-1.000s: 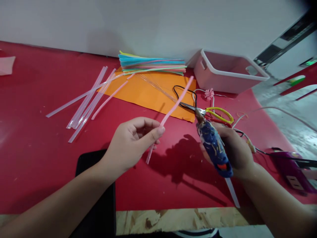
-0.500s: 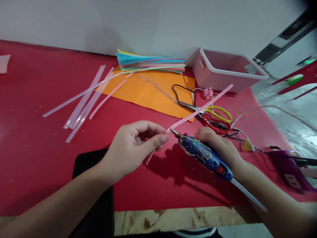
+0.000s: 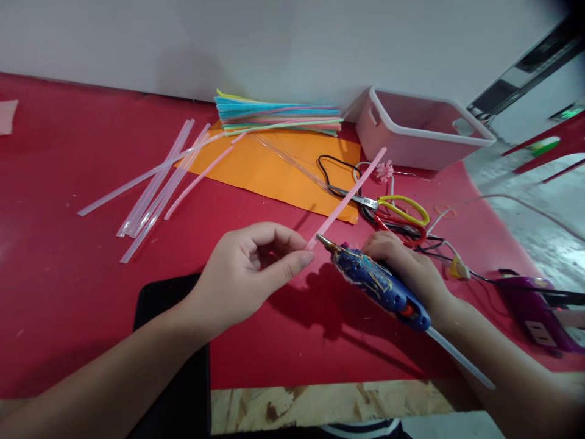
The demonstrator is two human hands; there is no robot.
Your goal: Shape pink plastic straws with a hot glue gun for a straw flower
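Note:
Between the thumb and fingers of my left hand (image 3: 260,274) is the lower end of a pink pipe cleaner (image 3: 350,195), which slants up and to the right. My right hand (image 3: 406,268) grips a blue hot glue gun (image 3: 379,286) spattered with dried glue. Its metal nozzle meets or nearly meets the pipe cleaner just above my left fingertips. A clear glue stick (image 3: 461,358) sticks out of the gun's back end. Beyond my right hand lie scissors (image 3: 402,210) with one yellow and one red handle, next to a small pink fuzzy flower (image 3: 384,171).
Clear glue sticks (image 3: 150,183) lie at left on the red table (image 3: 59,244). Bundled coloured pipe cleaners (image 3: 278,114) rest at the back by an orange sheet (image 3: 256,171). A pink bin (image 3: 411,143), cables and a purple power strip (image 3: 534,311) are right; a black tray-like object (image 3: 178,366) sits front left.
The pipe cleaner has swung to a steeper angle, its far tip moving left. The end that hung below my left fingers no longer shows. The glue gun has barely shifted.

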